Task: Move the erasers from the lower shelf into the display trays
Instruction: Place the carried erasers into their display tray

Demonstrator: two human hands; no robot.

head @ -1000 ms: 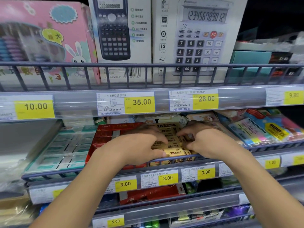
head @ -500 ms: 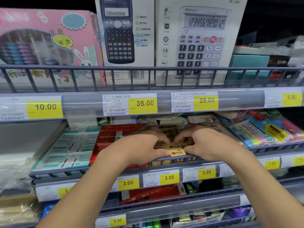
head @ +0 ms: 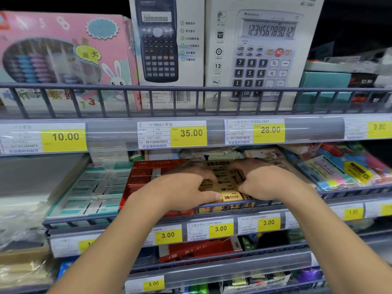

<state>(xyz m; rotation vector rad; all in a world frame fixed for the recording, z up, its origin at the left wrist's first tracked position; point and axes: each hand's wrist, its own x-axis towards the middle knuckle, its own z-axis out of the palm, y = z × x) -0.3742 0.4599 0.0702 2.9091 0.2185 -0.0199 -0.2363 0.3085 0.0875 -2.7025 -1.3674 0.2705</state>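
Below the 35.00 price label (head: 188,133), the wire-fronted shelf (head: 212,209) carries a row of flat cardboard trays, and little has shifted there over the last second: both hands have stayed on the same yellow tray while the left thumb has slid a touch further over the front row. That suggests the person is squaring up and pressing down erasers already dropped in, a tidying step rather than a fresh transfer. Largest of the things beneath the label is the teal-and-white tray (head: 89,192) to its lower left, gridded with glossy wrapped blocks; next the red tray (head: 140,177), matte card with stiff edges; then the yellow tray (head: 231,206) directly below. The left hand (head: 180,192) curls over its near corner, gripping the erasers (head: 228,188), and the right hand (head: 265,181) clasps the opposite side of the same stack. These erasers are small, hard-cornered rectangular bars in smooth yellow printed sleeves, packed edge to edge.
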